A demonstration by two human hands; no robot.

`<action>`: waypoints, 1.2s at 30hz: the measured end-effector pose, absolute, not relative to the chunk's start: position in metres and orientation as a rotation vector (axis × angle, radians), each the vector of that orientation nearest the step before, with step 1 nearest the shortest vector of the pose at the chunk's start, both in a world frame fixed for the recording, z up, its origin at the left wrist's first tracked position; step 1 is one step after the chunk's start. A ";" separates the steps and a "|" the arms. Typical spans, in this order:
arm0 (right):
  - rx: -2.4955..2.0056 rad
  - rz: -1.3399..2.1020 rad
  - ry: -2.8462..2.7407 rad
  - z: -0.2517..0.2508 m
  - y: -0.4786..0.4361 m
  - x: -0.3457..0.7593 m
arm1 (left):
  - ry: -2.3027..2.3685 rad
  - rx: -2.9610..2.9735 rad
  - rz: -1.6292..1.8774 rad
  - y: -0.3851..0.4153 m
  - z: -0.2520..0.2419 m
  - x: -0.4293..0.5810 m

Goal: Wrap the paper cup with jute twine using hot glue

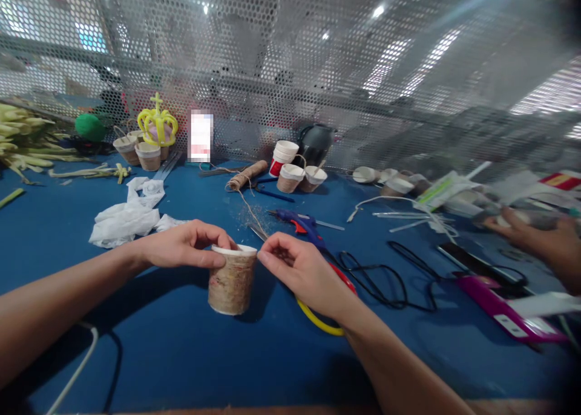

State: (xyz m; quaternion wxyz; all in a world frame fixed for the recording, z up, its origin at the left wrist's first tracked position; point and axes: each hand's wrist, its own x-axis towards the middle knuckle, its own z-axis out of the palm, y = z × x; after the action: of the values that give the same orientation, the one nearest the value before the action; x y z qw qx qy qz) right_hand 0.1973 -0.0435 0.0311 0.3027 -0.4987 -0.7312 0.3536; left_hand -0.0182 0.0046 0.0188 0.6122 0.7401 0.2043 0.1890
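A paper cup [231, 285] wrapped in brown twine hangs just above the blue table. My left hand [195, 245] is closed on its white rim, thumb outside and fingers inside. At the rim's right side, my right hand [299, 270] pinches a strand of twine [249, 206] that leads back to a twine roll [245, 176]. Metal scissor blades [258, 231] show beyond my right fingers; red and yellow handles [320, 321] emerge by my right wrist. A blue glue gun [302, 224] lies behind that hand.
Crumpled white material [124, 221] lies left. Twine-covered cups [290, 178] stand near the perforated metal screen [254, 58]. Black cable [381, 282] loops toward a purple power strip [499, 312]. Another person's hands [531, 239] work at the right. A yellow crown [157, 124] stands back left.
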 end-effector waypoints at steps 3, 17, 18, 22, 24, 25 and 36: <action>-1.310 0.946 -1.952 0.031 -0.043 0.198 | 0.462 1.672 0.440 0.005 0.018 -0.019; -1.323 1.011 -1.934 0.028 -0.039 0.200 | 0.463 1.604 0.422 0.009 0.016 -0.021; -1.315 1.039 -1.908 0.027 -0.038 0.200 | 0.461 1.604 0.421 0.010 0.016 -0.021; -1.229 1.210 -1.850 0.025 -0.035 0.201 | 0.446 1.578 0.417 0.011 0.015 -0.021; -1.181 1.305 -1.861 0.025 -0.034 0.203 | 0.430 1.562 0.417 0.011 0.015 -0.021; -1.167 1.345 -1.866 0.025 -0.033 0.203 | 0.416 1.558 0.419 0.011 0.015 -0.021; -1.218 1.381 -1.936 0.021 -0.027 0.210 | 0.389 1.721 0.451 0.024 0.006 -0.023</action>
State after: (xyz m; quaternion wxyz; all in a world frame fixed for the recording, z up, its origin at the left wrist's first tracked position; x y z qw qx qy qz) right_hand 0.2097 -0.0267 0.0212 0.2328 -0.4433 -0.7047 0.5027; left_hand -0.0235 0.0237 0.0058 0.6131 0.7465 0.1689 0.1957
